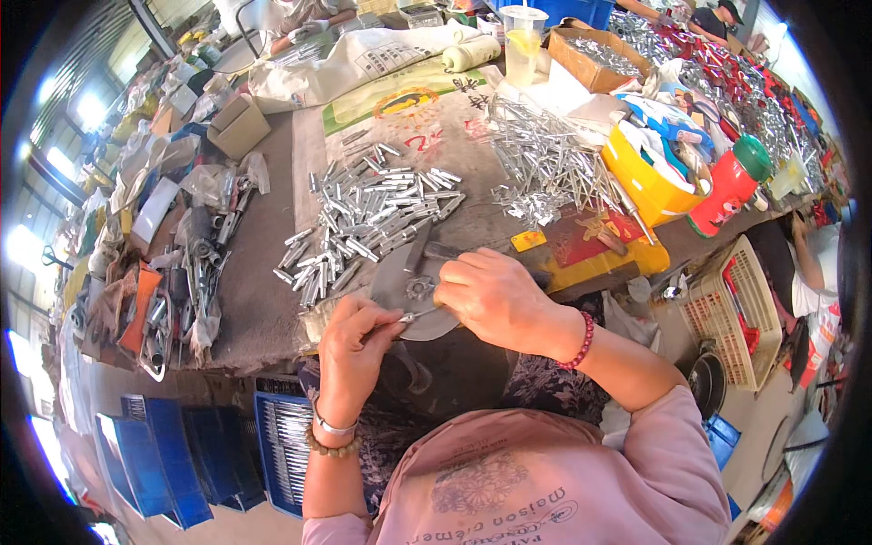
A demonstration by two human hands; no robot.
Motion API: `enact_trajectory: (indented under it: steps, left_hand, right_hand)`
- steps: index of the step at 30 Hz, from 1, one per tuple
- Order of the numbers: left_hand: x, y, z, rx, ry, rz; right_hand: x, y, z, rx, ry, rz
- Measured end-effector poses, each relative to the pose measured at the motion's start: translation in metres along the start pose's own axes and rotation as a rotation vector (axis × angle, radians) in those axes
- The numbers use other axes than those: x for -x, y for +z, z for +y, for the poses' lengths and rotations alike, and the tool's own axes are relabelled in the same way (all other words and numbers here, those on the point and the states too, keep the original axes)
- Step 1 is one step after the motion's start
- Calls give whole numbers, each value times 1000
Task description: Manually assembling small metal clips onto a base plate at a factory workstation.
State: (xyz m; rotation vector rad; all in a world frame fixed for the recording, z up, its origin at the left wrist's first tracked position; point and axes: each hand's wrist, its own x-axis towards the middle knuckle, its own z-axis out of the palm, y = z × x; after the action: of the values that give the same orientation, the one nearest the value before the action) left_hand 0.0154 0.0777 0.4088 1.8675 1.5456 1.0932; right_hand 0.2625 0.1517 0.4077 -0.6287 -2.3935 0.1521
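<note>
A thin metal pin point(406, 317) is pinched between the fingertips of the left hand point(356, 350), just beside a grey metal fixture point(400, 277) at the table edge point(263, 336). The fixture is pressed by the right hand point(495, 298), fingers curled together. Silver tubes point(372, 218) are heaped behind it.

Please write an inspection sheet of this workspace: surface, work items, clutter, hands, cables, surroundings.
Surface: brown workbench, crowded.
Work items: grey metal fixture plate at the near edge; thin metal pin at the left hand; pile of silver metal tubes behind.
Clutter: yellow tub, red bottle, plastic cup, cardboard box.
Hands: left hand pinches the pin; right hand rests on the plate, its grip hidden.
Cables: nothing seen.
Surroundings: blue crates below left; white basket right.
</note>
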Motion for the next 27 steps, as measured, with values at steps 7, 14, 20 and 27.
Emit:
enact_trajectory:
  steps: [7,14,20,27]
  left_hand:
    - [2,-2,2,-71,78,35]
    - [2,-2,3,-23,16,20]
    - [2,0,1,-42,66,51]
    - [4,-1,-3,-57,43,47]
  right_hand:
    - [5,-6,-7,-64,84,103]
    - [40,-46,71,222,470,194]
    - [22,-40,82,297,340,103]
    - [10,-31,94,292,230,48]
